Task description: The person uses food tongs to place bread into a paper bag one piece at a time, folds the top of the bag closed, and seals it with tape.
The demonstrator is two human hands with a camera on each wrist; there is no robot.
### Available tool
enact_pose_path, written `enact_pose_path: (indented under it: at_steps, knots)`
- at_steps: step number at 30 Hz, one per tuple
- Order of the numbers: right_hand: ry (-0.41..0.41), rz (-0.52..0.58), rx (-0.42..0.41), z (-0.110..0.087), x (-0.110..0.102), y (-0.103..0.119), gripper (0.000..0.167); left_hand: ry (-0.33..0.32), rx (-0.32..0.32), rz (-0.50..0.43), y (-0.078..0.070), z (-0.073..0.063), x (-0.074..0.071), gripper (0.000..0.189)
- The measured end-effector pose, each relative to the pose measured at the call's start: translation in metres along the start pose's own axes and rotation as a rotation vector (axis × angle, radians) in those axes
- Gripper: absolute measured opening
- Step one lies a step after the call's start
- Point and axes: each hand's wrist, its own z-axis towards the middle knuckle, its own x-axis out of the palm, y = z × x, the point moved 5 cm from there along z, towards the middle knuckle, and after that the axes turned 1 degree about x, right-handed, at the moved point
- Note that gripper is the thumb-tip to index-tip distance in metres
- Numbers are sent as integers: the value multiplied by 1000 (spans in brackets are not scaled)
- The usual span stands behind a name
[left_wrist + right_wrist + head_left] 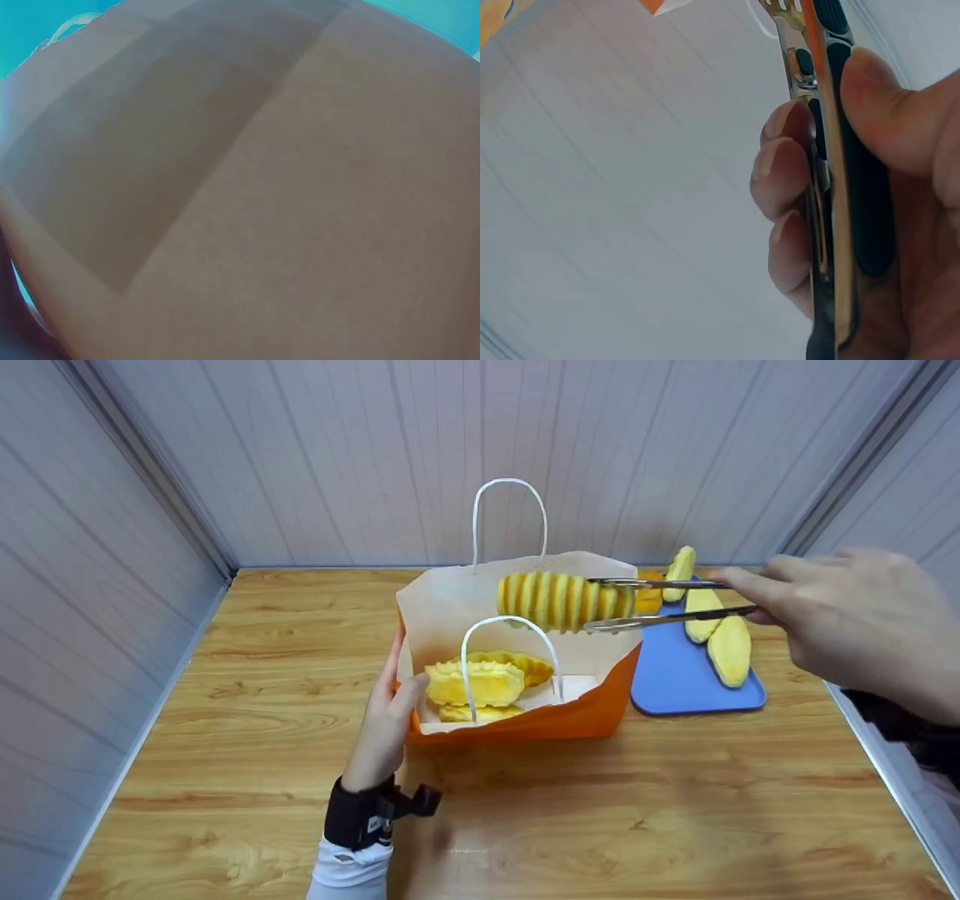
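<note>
1. On the near side of a brown wood-grain tabletop (pixel 262 675), a person's left forearm is showing in a white sleeve (pixel 349 874) and a black wrist strap (pixel 351 817).

2. The left hand (pixel 384 727) is pinching the left side of an upright orange paper bag (pixel 574 724) with a pale lining and two white looped handles, its thumb lying over the rim and its fingers mostly hidden outside.

3. Inside the bag, a pale yellow oblong bread-like piece (pixel 491 688) is lying at the left, with a yellow one (pixel 499 713) sitting in front of it and a golden ridged one (pixel 536 666) behind.

4. At right, the right hand (pixel 862 619) is wrapping thumb and curled fingers firmly around silver metal tongs (pixel 660 621) with dark green grips.

5. Above the bag's opening, the tongs are clasping one end of a plump yellow-and-orange striped bread-like piece (pixel 551 600), their arms standing apart by its thickness.

6. Beyond the bag's right side, a flat blue tray (pixel 671 679) is holding pale yellow oblong pieces (pixel 729 652) beside a partly hidden orange piece (pixel 648 594).

7. Farthest back, a pale panelled wall (pixel 337 457) is rising behind everything.
</note>
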Motion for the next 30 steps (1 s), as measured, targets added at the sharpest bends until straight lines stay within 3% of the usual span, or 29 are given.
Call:
enact_pose_path:
  at_steps: [3, 7, 10, 11, 14, 16, 19, 21, 27, 30]
  knots:
    - [-4, -53, -66, 20, -4, 12, 38, 5, 4, -5, 0, 0, 1, 73]
    - [126, -159, -66, 48, -3, 34, 31, 6, 5, -13, 0, 0, 1, 73]
    - [181, -233, -87, 65, 0, 53, 7, 1, 5, -15, 1, 1, 1, 72]
    - [170, -248, -101, 70, 2, 59, 6, -2, 5, -16, 1, 1, 1, 72]
    - [128, -306, -151, 81, 8, 74, 29, 0, 22, -23, 1, 1, 2, 72]
    - [98, -325, -174, 86, 11, 80, 35, 0, 28, -23, 1, 1, 3, 72]
    - [78, -288, -178, 90, 15, 80, 35, -1, 26, -21, 0, 1, 5, 73]
    - [106, -211, -161, 94, 19, 75, 32, 0, 17, -16, 0, 2, 6, 73]
    - [333, -36, -103, 105, 42, 54, 14, 13, 23, -19, 0, 2, 6, 73]
    - [401, 13, -92, 106, 49, 46, 12, 8, 16, -7, 0, 2, 6, 72]
